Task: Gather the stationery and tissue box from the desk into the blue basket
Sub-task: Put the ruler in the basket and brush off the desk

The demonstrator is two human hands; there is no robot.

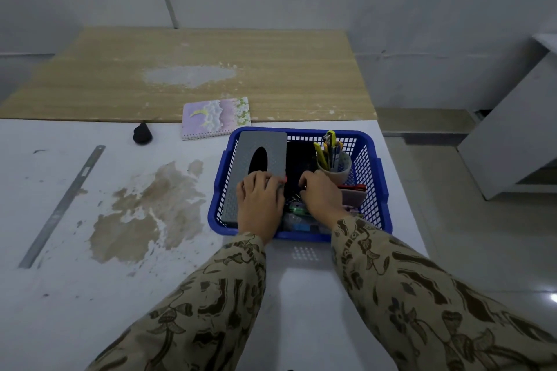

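Far left on desk (75, 295): ruler (64, 205) lying loose, black lump (142, 133) and notebook (215, 118) beyond, all outside basket (373, 190). Left hand (259, 205) resting on tissue box (256, 172), fingers pressed together, likely seating it flat. Right hand (322, 196) curling over small items inside; grip hidden, cannot tell. Cup (334, 167) keeping pens upright. Desk stained; grey walls behind.

Both hands, left (259, 201) and right (321, 194), hide the blue basket's (373, 178) small front contents.
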